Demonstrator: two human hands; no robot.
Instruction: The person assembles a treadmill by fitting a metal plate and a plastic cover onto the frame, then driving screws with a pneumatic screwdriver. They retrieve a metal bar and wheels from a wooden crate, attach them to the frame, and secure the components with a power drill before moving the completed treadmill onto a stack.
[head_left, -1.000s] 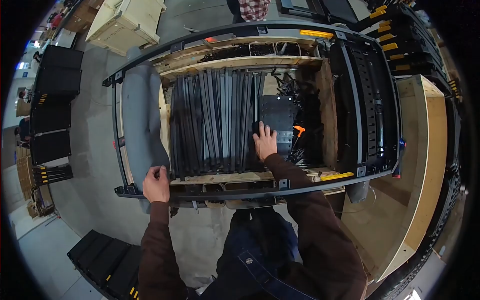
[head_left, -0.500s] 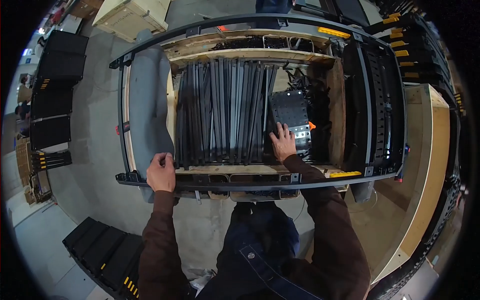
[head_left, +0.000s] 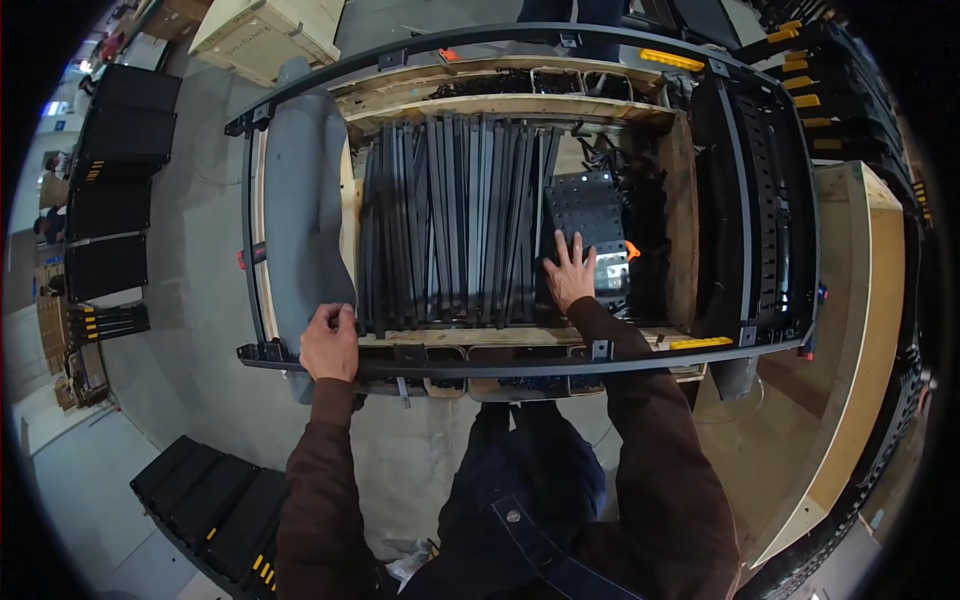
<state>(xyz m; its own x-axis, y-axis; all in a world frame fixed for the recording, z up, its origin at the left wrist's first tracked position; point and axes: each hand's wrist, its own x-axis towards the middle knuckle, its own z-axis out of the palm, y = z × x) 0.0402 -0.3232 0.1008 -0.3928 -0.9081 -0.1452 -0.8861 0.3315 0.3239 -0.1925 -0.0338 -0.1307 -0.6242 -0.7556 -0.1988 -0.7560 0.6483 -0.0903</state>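
Perforated black plate (head_left: pixel 588 215) lies inside the wooden crate (head_left: pixel 678 215), toward its right side, tilted slightly and resting over loose black parts. The right hand (head_left: pixel 570 275) is pressed flat on the plate's near-left corner, fingers spread wide and gripping nothing. Just right of the plate a small orange piece (head_left: pixel 631 250) shows among the dark parts. Left of the plate, filling most of the crate, a dense stack of long black bars (head_left: pixel 450 220) runs from the near wall to the far wall, the bars lying side by side.

The left hand (head_left: pixel 331 345) is curled around the black metal frame rail (head_left: pixel 500 362) that crosses in front of the plate at the crate's near edge; its fingers are wrapped closed on the rail at the near-left corner. Both arms wear dark brown sleeves (head_left: pixel 655 440).

Left of the plate, beyond the bars, a grey padded roll (head_left: pixel 300 210) lies along the crate's outer side. Right of the plate, past the crate wall, a long black slotted panel (head_left: pixel 760 190) stands in the frame, with yellow tabs (head_left: pixel 700 343) at the frame corners. Farther right is a curved plywood board (head_left: pixel 860 330).

The floor (head_left: pixel 190 300) is grey concrete. Far left of the plate stand black cases (head_left: pixel 115 180), and more black cases (head_left: pixel 205 510) lie near the person's legs. A pale wooden box (head_left: pixel 265 30) sits beyond the crate's far-left corner.
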